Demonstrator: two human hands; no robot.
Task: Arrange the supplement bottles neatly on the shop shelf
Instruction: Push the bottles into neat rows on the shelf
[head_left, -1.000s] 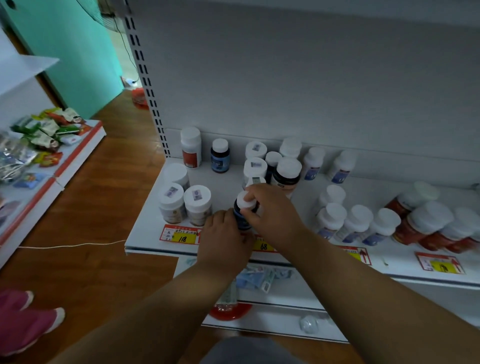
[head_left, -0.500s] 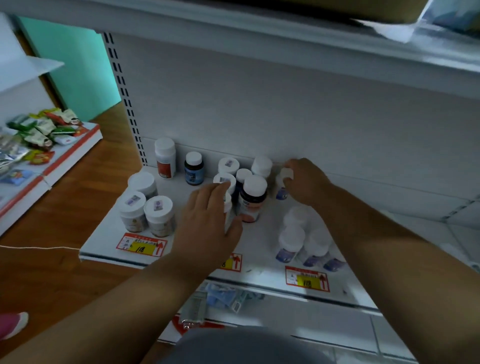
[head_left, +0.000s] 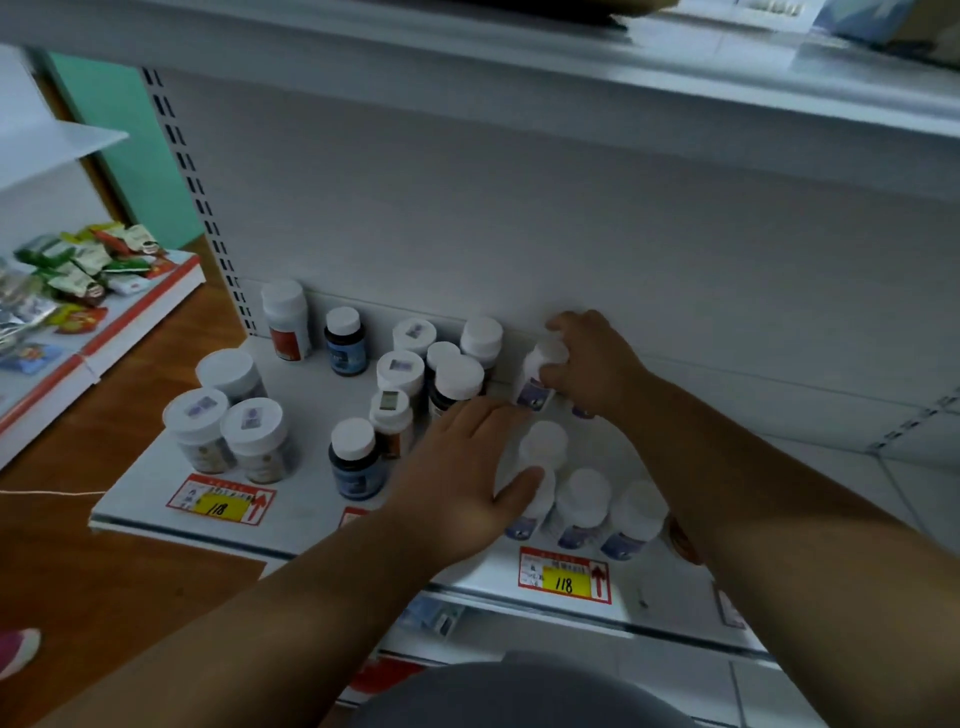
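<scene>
Supplement bottles stand on a white shop shelf (head_left: 140, 499). My right hand (head_left: 595, 364) is shut on a white bottle with a purple label (head_left: 537, 382), which tilts near the back wall. Palm down with fingers apart, my left hand (head_left: 462, 473) has its thumb touching the cap of a front white bottle (head_left: 527, 512). To that bottle's right stand two similar white bottles (head_left: 582, 506). A dark blue bottle (head_left: 356, 462), a brown bottle (head_left: 392, 421) and a dark white-capped bottle (head_left: 454, 384) stand to the left of my left hand.
Three wide jars (head_left: 228, 431) cluster at the shelf's left front. At the back stand a red-labelled white bottle (head_left: 285, 322) and a blue bottle (head_left: 344, 343). Yellow price tags (head_left: 563, 577) line the front edge. An upper shelf (head_left: 519, 57) overhangs. A snack shelf (head_left: 78, 270) stands left.
My left hand has moved right from the dark bottles to the front white bottles. My right hand stays at the back wall, and its bottle now tilts.
</scene>
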